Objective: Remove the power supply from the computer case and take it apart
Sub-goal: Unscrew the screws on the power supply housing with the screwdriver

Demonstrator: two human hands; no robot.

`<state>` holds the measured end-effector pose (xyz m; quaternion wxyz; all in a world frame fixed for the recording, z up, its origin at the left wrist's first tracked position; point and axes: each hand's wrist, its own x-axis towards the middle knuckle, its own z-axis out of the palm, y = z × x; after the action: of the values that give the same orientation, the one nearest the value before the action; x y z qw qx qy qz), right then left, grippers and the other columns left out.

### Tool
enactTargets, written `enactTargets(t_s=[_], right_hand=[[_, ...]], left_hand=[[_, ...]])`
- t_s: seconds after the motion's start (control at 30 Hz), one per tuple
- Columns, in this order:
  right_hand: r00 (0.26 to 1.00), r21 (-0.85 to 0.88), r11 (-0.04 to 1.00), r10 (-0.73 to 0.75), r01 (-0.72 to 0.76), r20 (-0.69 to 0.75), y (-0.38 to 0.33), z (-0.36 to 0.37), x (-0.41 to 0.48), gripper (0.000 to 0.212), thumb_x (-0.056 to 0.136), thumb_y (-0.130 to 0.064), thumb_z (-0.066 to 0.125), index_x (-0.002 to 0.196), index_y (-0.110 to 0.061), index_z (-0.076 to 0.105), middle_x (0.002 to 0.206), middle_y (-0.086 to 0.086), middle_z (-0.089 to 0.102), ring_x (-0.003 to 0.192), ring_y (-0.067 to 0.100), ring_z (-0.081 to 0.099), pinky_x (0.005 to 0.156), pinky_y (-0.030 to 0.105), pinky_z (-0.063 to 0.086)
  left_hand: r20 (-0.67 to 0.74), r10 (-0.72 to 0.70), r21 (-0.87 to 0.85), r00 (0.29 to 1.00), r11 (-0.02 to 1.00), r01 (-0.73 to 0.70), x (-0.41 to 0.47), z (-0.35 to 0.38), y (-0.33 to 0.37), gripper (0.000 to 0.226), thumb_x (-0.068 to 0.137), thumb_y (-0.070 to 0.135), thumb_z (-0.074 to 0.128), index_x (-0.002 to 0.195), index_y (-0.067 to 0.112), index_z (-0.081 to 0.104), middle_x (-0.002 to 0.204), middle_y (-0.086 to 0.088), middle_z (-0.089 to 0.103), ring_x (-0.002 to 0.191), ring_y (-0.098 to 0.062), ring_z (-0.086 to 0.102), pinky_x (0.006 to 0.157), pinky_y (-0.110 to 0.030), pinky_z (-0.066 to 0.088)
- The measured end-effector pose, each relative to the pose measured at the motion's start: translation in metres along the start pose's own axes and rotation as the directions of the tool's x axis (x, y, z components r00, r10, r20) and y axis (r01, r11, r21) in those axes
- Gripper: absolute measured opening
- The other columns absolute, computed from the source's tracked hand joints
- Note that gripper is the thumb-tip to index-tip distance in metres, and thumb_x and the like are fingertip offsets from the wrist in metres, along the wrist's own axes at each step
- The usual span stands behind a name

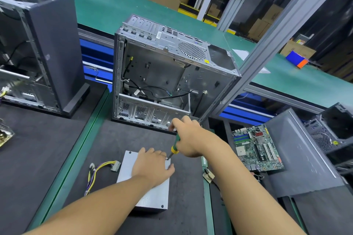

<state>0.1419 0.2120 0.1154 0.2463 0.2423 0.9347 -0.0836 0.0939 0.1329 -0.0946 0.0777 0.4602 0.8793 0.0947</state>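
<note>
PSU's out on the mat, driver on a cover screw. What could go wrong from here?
1. The green-and-yellow-handled screwdriver in the right hand has its tip right beside the fingers of the left hand; a slip could jab them.
2. Only that left hand, pressing flat, steadies the grey metal power supply box on the black mat; it may twist or skid under torque.

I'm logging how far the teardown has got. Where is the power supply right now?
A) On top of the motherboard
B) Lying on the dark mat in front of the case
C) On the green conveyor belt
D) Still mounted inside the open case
B: the power supply lies on the dark mat in front of the computer case, with the left hand resting on it and the right hand holding a screwdriver at its far right corner.
</note>
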Motion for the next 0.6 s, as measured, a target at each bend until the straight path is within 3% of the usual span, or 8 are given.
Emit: enactTargets(t_s=[0.13,0.2,0.27,0.37,0.43,0.5,0.6], right_hand=[[0.989,0.016,0.989,0.146,-0.146,-0.012,-0.0004,-0.0001,0.0013,0.046,0.099,-0.050,0.040,0.130,-0.016,0.037,0.127,0.010,0.039,0.111,0.038,0.050,0.086,0.046,0.045],[0.990,0.005,0.994,0.106,-0.106,-0.097,-0.0023,0.0034,0.0034,0.030,0.103,-0.037,0.041,0.117,-0.011,0.040,0.112,0.013,0.054,0.096,0.037,0.056,0.078,0.044,0.046],[0.988,0.004,0.999,0.043,-0.043,-0.150,-0.0029,0.0068,0.0052,0.014,0.101,-0.021,0.043,0.110,-0.010,0.041,0.099,0.011,0.054,0.089,0.036,0.057,0.073,0.042,0.046],[0.999,-0.006,1.000,0.009,-0.009,-0.034,-0.0009,0.0027,0.0052,0.025,0.095,-0.012,0.043,0.120,-0.018,0.041,0.110,0.005,0.038,0.099,0.029,0.043,0.081,0.043,0.043],[0.999,-0.026,1.000,0.009,-0.008,0.043,-0.0009,-0.0009,0.0043,0.036,0.093,-0.016,0.047,0.127,-0.023,0.039,0.118,0.003,0.033,0.108,0.025,0.032,0.089,0.044,0.042],[0.998,-0.031,0.998,0.055,-0.054,0.041,-0.0026,-0.0009,0.0045,0.035,0.097,-0.031,0.047,0.129,-0.020,0.038,0.124,0.005,0.033,0.115,0.031,0.038,0.091,0.046,0.043],[0.990,-0.052,0.991,0.116,-0.120,-0.085,-0.0062,0.0034,0.0048,0.032,0.104,-0.040,0.032,0.119,-0.013,0.038,0.117,0.011,0.049,0.097,0.035,0.054,0.074,0.041,0.041]], left_hand=[[0.009,0.000,0.009,1.000,1.000,-0.001,0.0012,-0.0007,0.0006,0.070,0.081,0.065,0.010,0.112,0.027,0.060,0.107,0.010,0.064,0.106,-0.015,0.052,0.087,-0.039,0.030],[0.011,0.000,0.005,1.000,1.000,0.000,0.0019,0.0003,0.0000,0.071,0.081,0.065,0.010,0.115,0.027,0.060,0.108,0.010,0.064,0.106,-0.015,0.052,0.087,-0.040,0.030],[0.011,-0.005,-0.004,1.000,1.000,0.005,0.0021,0.0010,-0.0005,0.072,0.081,0.065,0.011,0.118,0.027,0.060,0.110,0.010,0.065,0.108,-0.015,0.052,0.088,-0.040,0.030],[0.008,-0.007,-0.014,1.000,1.000,0.007,0.0020,0.0012,-0.0003,0.071,0.081,0.065,0.012,0.118,0.028,0.061,0.111,0.011,0.065,0.108,-0.015,0.052,0.089,-0.039,0.030],[0.005,-0.005,-0.018,1.000,1.000,0.006,0.0013,0.0018,-0.0004,0.071,0.081,0.065,0.013,0.119,0.028,0.061,0.112,0.012,0.065,0.109,-0.014,0.052,0.089,-0.039,0.030],[-0.004,-0.005,-0.024,1.000,1.000,0.005,0.0007,0.0024,-0.0017,0.071,0.082,0.065,0.014,0.120,0.029,0.061,0.113,0.012,0.066,0.109,-0.013,0.053,0.090,-0.038,0.031],[-0.016,-0.003,-0.034,1.000,0.999,0.003,0.0006,0.0024,-0.0027,0.071,0.082,0.067,0.015,0.118,0.029,0.063,0.111,0.012,0.066,0.108,-0.013,0.054,0.089,-0.039,0.031]])
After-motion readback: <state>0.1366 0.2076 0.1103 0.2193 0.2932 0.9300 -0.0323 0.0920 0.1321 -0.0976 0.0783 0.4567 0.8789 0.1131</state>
